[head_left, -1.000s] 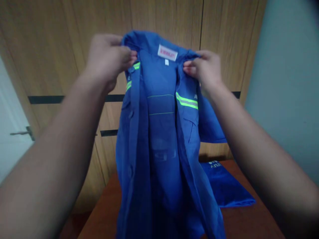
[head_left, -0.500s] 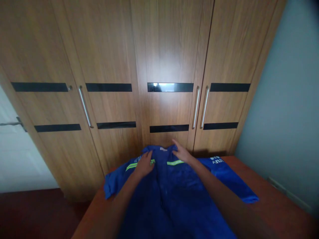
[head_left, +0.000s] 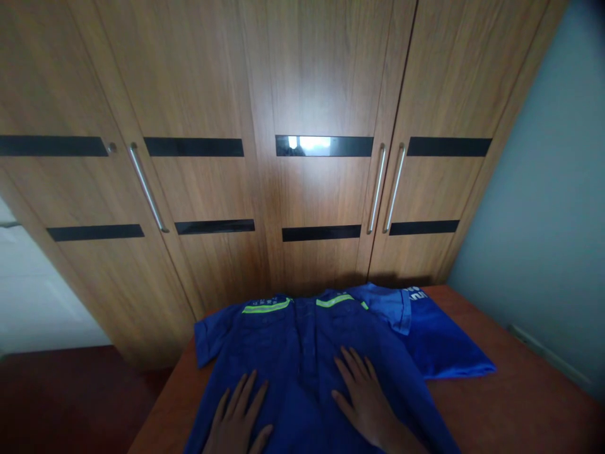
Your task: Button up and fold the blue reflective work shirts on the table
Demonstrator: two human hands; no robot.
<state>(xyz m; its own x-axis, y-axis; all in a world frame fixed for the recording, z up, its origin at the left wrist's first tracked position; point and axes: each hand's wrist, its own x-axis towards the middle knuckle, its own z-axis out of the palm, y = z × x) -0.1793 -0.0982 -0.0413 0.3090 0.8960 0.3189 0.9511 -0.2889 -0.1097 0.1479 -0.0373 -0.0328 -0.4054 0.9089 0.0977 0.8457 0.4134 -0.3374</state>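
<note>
A dark blue short-sleeved garment (head_left: pixel 302 353) with yellow-green reflective strips across the chest lies spread out on a reddish-brown table (head_left: pixel 472 403), its collar toward the wardrobe. My left hand (head_left: pixel 236 413) rests flat on the lower left of the garment, fingers spread. On the right half, below the chest strip, my right hand (head_left: pixel 362 394) also lies with fingers spread. Neither hand grips the cloth. Beside the garment's right sleeve, and partly under it, is a brighter blue folded cloth (head_left: pixel 442 343) with white lettering.
Behind the table stands a tall wooden wardrobe (head_left: pixel 321 195) with black strips and metal handles. A pale wall (head_left: pixel 543 221) is at the right, and part of a white door (head_left: pixel 42 296) shows at the left.
Both hands have left the collar area and moved down toward me onto the garment's body. The right sleeve now overlaps the brighter blue cloth. The view has shifted slightly.
</note>
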